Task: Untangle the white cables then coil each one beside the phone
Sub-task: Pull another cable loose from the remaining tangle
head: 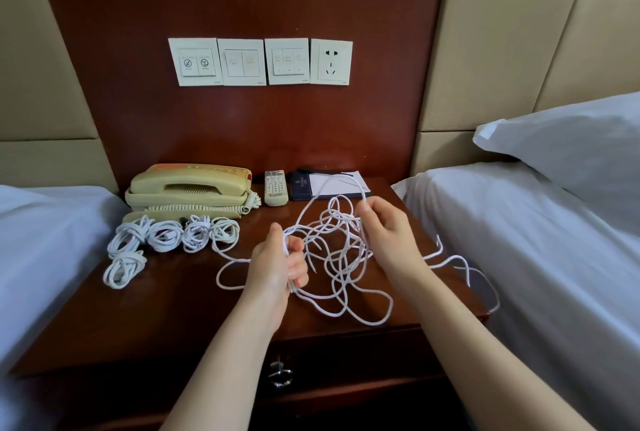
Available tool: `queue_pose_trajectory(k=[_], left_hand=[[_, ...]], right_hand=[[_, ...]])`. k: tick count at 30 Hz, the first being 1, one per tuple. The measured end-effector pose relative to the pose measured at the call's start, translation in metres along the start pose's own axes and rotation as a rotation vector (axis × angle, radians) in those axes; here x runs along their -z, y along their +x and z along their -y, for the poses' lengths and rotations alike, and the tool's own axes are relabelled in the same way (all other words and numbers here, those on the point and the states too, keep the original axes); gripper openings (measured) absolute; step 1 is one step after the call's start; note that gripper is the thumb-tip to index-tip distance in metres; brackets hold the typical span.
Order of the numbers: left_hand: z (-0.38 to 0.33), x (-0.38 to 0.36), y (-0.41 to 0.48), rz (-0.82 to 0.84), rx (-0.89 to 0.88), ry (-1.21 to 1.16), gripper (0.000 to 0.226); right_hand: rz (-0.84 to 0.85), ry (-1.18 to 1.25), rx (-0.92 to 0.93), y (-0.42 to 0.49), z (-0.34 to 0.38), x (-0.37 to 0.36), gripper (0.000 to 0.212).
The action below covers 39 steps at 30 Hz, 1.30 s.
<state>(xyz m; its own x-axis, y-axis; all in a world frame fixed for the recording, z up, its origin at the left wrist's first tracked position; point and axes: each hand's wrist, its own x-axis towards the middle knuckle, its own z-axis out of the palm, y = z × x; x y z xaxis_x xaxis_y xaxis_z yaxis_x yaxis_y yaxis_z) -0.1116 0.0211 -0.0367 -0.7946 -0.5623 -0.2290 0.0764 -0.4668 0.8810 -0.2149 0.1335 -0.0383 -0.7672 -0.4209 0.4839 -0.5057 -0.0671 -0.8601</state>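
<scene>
White cord tangle [337, 250] sits centre-right of frame on the dark wooden nightstand [173, 309]. Left hand [277, 264] grips a bunch of strands and right hand [384, 233] pinches one loop, hands apart. Yank too hard and the knot probably cinches, or a stray loop drags the five coiled white bundles [165, 235] just below the one beige phone [190, 188]. Can't count the tangled cables tbh.

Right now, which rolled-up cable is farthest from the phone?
The front-left coil, the one nearest you. The other coils lie in a row just in front of the phone.
</scene>
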Motion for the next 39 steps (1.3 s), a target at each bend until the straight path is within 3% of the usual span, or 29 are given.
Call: queue_pose_trajectory(k=[3, 8, 12, 17, 20, 22, 27, 29, 33, 36, 39], left_hand=[[0.0, -0.003, -0.005, 0.031, -0.058, 0.014, 0.057], [0.009, -0.009, -0.014, 0.04, -0.274, 0.362, 0.052], [0.013, -0.017, -0.021, 0.231, -0.265, 0.403, 0.036], [0.015, -0.02, -0.016, 0.186, -0.241, 0.383, 0.035], [0.013, -0.024, -0.011, 0.099, -0.201, 0.202, 0.033], [0.014, -0.025, -0.007, 0.081, -0.147, 0.07, 0.033], [0.023, -0.024, 0.0, 0.066, -0.034, -0.133, 0.034], [0.026, -0.022, 0.001, 0.07, -0.011, -0.127, 0.035], [0.032, -0.023, 0.0, 0.092, 0.041, -0.072, 0.037], [0.032, -0.023, 0.0, 0.096, 0.054, -0.063, 0.037], [0.031, -0.023, 0.002, 0.106, 0.061, -0.053, 0.037]], right_hand=[[0.088, 0.02, -0.008, -0.003, 0.012, -0.002, 0.031], [0.262, 0.026, -0.036, -0.013, 0.03, -0.007, 0.029], [0.186, 0.153, -0.171, -0.008, 0.042, -0.004, 0.026], [0.174, -0.203, -0.104, -0.002, 0.031, 0.015, 0.022], [0.122, -0.653, -0.036, -0.001, 0.025, 0.039, 0.018], [0.185, -0.878, -0.055, -0.004, 0.022, 0.063, 0.029], [0.501, -1.006, -0.261, -0.018, 0.003, 0.112, 0.053], [0.528, -1.07, -0.288, -0.02, -0.006, 0.122, 0.049], [0.534, -1.087, -0.292, -0.02, -0.016, 0.129, 0.019], [0.544, -1.153, -0.244, -0.018, -0.018, 0.131, 0.029], [0.475, -1.178, -0.242, -0.018, -0.014, 0.131, 0.018]])
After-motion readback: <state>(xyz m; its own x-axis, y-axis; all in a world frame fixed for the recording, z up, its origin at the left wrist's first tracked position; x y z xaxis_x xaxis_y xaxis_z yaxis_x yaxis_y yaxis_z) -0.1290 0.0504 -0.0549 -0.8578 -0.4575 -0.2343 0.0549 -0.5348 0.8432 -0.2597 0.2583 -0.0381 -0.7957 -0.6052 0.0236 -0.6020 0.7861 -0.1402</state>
